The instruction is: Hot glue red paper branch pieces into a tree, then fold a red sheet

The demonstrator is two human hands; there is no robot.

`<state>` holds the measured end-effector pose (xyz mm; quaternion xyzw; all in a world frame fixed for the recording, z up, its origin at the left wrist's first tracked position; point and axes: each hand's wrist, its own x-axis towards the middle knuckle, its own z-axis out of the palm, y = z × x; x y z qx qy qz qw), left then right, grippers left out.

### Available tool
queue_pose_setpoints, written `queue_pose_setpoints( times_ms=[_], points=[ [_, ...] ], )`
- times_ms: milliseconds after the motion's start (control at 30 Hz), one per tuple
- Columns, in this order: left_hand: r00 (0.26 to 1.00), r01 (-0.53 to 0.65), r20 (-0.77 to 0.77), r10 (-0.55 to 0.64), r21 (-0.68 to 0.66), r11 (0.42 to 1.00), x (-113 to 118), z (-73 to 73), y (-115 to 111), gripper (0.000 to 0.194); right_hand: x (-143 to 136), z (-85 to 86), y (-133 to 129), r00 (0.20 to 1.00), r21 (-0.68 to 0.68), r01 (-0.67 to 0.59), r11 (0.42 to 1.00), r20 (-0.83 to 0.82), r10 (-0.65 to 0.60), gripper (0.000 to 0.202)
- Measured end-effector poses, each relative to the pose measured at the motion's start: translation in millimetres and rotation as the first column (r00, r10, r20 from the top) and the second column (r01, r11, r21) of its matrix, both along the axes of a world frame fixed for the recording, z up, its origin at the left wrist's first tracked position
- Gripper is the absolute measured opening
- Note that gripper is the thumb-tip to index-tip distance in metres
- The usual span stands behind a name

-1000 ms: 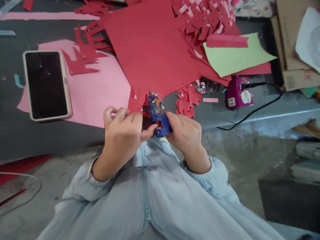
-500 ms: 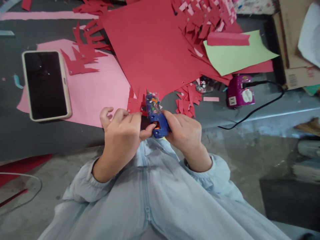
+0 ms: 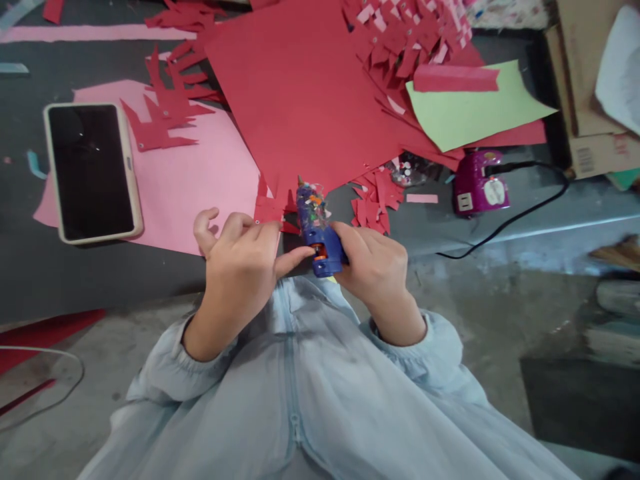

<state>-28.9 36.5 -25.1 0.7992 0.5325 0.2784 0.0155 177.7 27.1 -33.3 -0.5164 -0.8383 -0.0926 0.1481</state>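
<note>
Clearly, the blue glue gun (image 3: pixel 329 248) is up in front of the person's jacket (image 3: pixel 260 400), at the near edge of the dark surface (image 3: pixel 150 273), its nozzle aimed toward the far side and colourful bits stuck along its barrel. The right hand (image 3: pixel 377 267) has its grip closed around the gun's handle from the right. The left hand (image 3: pixel 239 267) keeps a looser grip, fingers curled and spread apart, with only the thumb reaching across to touch the gun's near end, beside an orange part.

To the left, a phone (image 3: pixel 93 172) in a pale case lies partly over a pink sheet (image 3: pixel 200 177), and spiky red cutouts (image 3: pixel 163 130) rest on that sheet as well. Beyond the gun, a large red sheet (image 3: pixel 305 100) stretches toward the far side, with small red scraps (image 3: pixel 375 207) near its near right edge. Farther right, a rolled red piece (image 3: pixel 455 79) sits on a light green sheet (image 3: pixel 480 113). Nearer than that sheet is a purple device (image 3: pixel 479 183) with a black cord (image 3: pixel 545 207); a short pink strip (image 3: pixel 423 199) lies to its left.
</note>
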Motion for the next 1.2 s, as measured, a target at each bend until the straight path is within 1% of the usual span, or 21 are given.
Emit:
queue_pose_setpoints(
  times_ms=[67,167,267,400,433,500,567,633,700,767,867,933,1033,1133,1200],
  points=[
    [1.0,0.024,-0.013,-0.025,-0.006,1.0,-3,-0.5,1,0.039,2,2.4,-1,0.995,-0.024,0.075,0.997,-0.066,-0.076,0.028],
    [0.997,0.051,-0.053,-0.053,-0.037,0.998,-4,1.1,2,0.028,7,7.1,-4,0.963,-0.07,0.181,0.981,-0.191,-0.191,0.022],
    [0.997,0.035,-0.066,-0.038,-0.054,0.998,1,1.9,3,0.022,13,10.4,-9,0.929,-0.115,0.24,0.964,-0.261,-0.262,0.021],
    [0.999,-0.003,-0.043,0.0,-0.065,0.998,9,-2.8,7,0.018,15,14.9,-15,0.88,-0.201,0.31,0.929,-0.309,-0.36,0.015],
    [0.999,-0.014,-0.03,0.012,-0.055,0.998,10,-4.4,9,0.016,15,17.2,-16,0.865,-0.234,0.325,0.917,-0.318,-0.388,0.013],
    [0.999,-0.032,-0.008,0.031,-0.031,0.999,11,-6.8,10,0.016,14,23.5,-17,0.83,-0.337,0.346,0.875,-0.325,-0.453,0.02],
    [1.0,-0.025,-0.01,0.025,-0.026,0.999,11,-7.4,10,0.017,14,30.6,-18,0.795,-0.468,0.343,0.815,-0.318,-0.517,0.028],
    [0.999,-0.005,-0.033,0.003,-0.045,0.999,11,-6.6,10,0.017,15,36.3,-18,0.767,-0.568,0.316,0.76,-0.319,-0.557,0.029],
    [0.998,0.003,-0.062,-0.006,-0.052,0.999,11,-6.0,10,0.018,17,39.5,-18,0.742,-0.615,0.301,0.728,-0.329,-0.585,0.029],
    [0.997,-0.01,-0.079,0.007,-0.031,0.999,12,-6.7,10,0.019,18,40.9,-19,0.717,-0.64,0.303,0.706,-0.335,-0.612,0.031],
    [0.998,-0.046,-0.035,0.047,0.023,0.999,12,-10.0,12,0.023,18,43.1,-20,0.705,-0.667,0.294,0.684,-0.332,-0.626,0.033],
    [0.997,-0.074,0.018,0.073,0.036,0.997,11,-11.9,14,0.024,16,45.1,-20,0.723,-0.677,0.272,0.684,-0.325,-0.61,0.036],
    [0.99,-0.105,0.099,0.104,0.005,0.994,7,-12.6,15,0.02,12,46.1,-18,0.763,-0.681,0.236,0.693,-0.313,-0.566,0.041],
    [0.983,-0.105,0.148,0.108,-0.031,0.994,5,-11.9,15,0.019,6,43.0,-15,0.8,-0.685,0.228,0.692,-0.274,-0.534,0.044],
    [0.981,-0.097,0.161,0.104,-0.049,0.994,4,-12.0,15,0.018,4,40.1,-14,0.818,-0.696,0.227,0.681,-0.243,-0.521,0.047]
  ],
)
